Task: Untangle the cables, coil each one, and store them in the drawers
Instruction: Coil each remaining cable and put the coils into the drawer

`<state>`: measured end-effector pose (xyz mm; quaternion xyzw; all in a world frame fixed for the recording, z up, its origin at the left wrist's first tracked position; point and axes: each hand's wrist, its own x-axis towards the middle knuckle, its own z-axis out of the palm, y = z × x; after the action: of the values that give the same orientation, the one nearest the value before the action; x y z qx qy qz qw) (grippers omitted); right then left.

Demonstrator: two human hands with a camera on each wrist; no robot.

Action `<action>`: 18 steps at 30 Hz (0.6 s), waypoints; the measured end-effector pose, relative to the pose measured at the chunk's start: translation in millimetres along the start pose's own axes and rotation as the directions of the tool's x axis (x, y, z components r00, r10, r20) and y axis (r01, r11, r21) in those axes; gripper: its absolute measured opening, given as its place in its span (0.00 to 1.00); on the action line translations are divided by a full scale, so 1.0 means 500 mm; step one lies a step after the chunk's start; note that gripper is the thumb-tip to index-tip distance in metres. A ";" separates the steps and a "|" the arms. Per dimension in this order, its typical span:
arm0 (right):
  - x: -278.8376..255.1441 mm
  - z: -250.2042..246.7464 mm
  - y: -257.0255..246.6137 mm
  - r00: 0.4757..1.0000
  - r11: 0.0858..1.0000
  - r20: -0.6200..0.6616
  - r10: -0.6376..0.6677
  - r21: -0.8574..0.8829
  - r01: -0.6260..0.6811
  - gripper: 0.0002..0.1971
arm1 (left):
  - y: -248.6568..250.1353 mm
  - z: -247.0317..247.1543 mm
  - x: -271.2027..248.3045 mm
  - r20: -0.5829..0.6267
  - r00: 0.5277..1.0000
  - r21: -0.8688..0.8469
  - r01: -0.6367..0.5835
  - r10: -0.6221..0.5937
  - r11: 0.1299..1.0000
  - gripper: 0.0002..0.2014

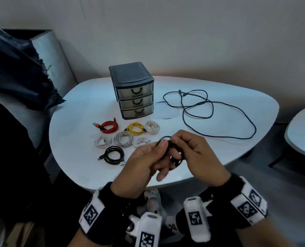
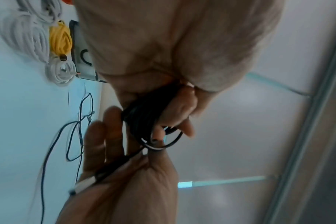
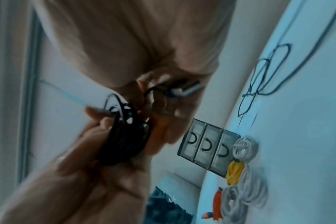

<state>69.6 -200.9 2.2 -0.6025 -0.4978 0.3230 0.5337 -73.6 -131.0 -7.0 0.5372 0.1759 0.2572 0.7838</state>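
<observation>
White table [image 1: 219, 157], rounded edge, carries everything. Dark grey drawer unit [image 1: 132, 90] stands upright near the table's far side, 3 translucent drawers stacked, all pushed in, each with a black U-shaped handle. Loose black cable [image 1: 210, 111] sprawls uncoiled to the right of the unit, several loops crossing, one long run trailing toward the table's right edge.

Person's right hand [image 1: 199, 157] and left hand [image 1: 141, 163] meet above the near edge of the table. Between them: a black coil [image 1: 175, 154], several turns bunched. Right hand's fingers curl around the coil bundle. Left hand pinches the cable's free end just off the coil, thumb against fingertips; in the left wrist view the plug end [image 2: 82, 186] lies across the left palm. Wrist views are motion-blurred, so exact finger contact is not clear.

7 finished coils lie flat on the table in front of the drawer unit, close together but mostly apart:
- red coil [image 1: 108, 126], far left, plug end sticking out left
- yellow coil [image 1: 135, 128], just beside a white coil [image 1: 152, 127] to its right
- 3 more whitish coils in the row nearer the person; largest is the middle one [image 1: 123, 139]
- black finished coil [image 1: 113, 155], nearest the person, left of the hands

Dark blue cloth [image 1: 14, 72] is draped over furniture left of the table.
</observation>
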 end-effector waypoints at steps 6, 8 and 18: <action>0.008 0.053 0.025 0.970 0.991 -0.232 0.079 0.127 -0.050 0.14 | -0.010 -0.017 0.042 -0.219 0.976 -0.138 -0.039 0.008 0.990 0.17; 0.001 0.064 0.043 0.962 0.993 -0.255 0.098 0.093 -0.077 0.14 | -0.038 -0.026 0.040 -0.287 0.957 -0.031 -0.044 0.033 0.999 0.18; -0.050 0.046 0.129 0.995 0.860 -0.060 0.078 -0.501 -0.098 0.08 | -0.116 -0.068 -0.007 -0.365 0.928 0.141 0.132 -0.072 0.981 0.19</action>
<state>57.5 -213.0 -68.9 -0.7489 -0.5267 0.1946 0.3519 -82.6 -124.4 -73.6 0.5335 0.3638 0.2944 0.7046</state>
